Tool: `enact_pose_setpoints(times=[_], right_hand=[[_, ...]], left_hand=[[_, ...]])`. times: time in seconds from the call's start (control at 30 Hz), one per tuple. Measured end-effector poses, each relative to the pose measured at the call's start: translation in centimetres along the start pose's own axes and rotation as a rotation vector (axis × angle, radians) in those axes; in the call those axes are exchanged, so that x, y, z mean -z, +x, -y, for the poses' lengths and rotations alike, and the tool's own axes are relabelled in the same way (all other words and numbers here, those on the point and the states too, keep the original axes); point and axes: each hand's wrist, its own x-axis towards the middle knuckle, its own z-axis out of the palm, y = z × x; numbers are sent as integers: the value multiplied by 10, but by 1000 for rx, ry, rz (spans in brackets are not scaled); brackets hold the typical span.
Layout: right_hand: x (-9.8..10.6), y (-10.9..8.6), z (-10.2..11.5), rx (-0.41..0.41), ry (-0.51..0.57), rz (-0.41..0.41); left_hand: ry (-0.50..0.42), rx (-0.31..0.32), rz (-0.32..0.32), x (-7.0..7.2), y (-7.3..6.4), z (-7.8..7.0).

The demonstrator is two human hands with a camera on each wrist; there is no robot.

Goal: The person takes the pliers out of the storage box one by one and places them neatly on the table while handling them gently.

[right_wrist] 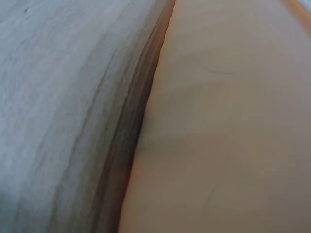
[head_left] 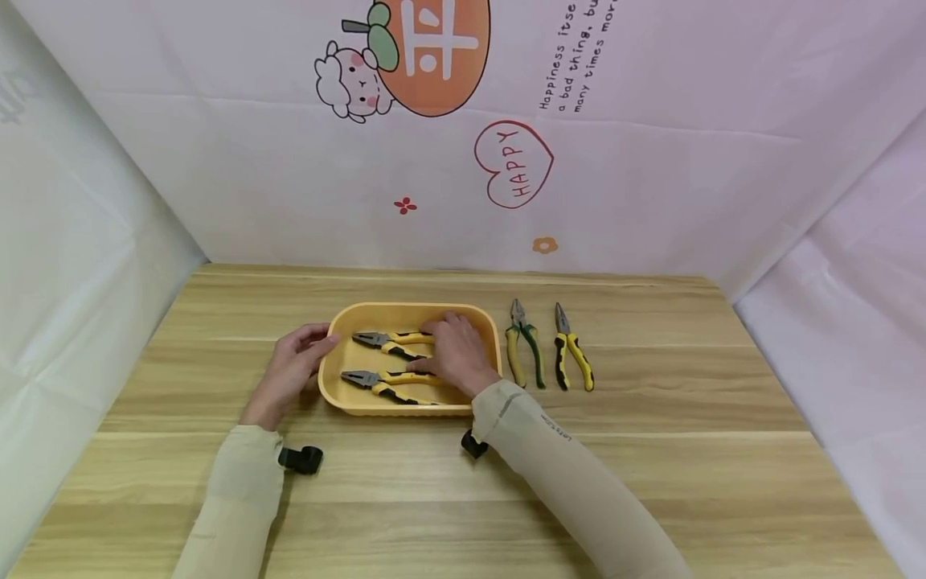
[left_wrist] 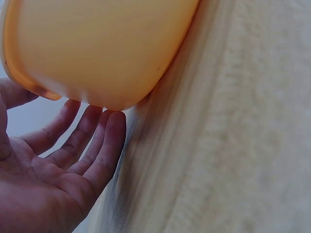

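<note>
A yellow plastic basket (head_left: 405, 409) holds two pairs of combination pliers with yellow-and-black handles, lying with their jaws to the left. My left hand (head_left: 292, 366) holds the basket's left end, thumb at the rim; in the left wrist view the fingertips (left_wrist: 115, 119) touch the outer wall. Inside the basket, my right hand (head_left: 457, 354) grips the handles of the upper pliers (head_left: 372, 339), with fingers and thumb on either side and the handle ends hidden beneath it. The lower pliers (head_left: 362, 378) lie just in front of that hand. The right wrist view shows only the basket's outer wall (right_wrist: 218, 126) and the tabletop.
To the right of the basket, green-handled pliers (head_left: 518, 314) and yellow-and-black long-nose pliers (head_left: 563, 322) lie side by side on the wooden table (head_left: 391, 515), jaws pointing to the back. A white printed cloth (head_left: 637, 193) stands behind the table, with white cloth at both sides.
</note>
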Motion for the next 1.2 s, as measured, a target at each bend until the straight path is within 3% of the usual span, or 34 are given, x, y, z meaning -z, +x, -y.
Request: enact_pose_setpoints(times=[0.43, 0.73, 1.2], right_hand=[[1, 0, 0, -34, 18, 17], [2, -3, 0, 3, -21, 16], [12, -11, 3, 10, -77, -37]], left_hand=[[-2, 4, 3, 1, 1, 0], [-5, -4, 4, 0, 2, 1], [-11, -7, -2, -1, 1, 0]])
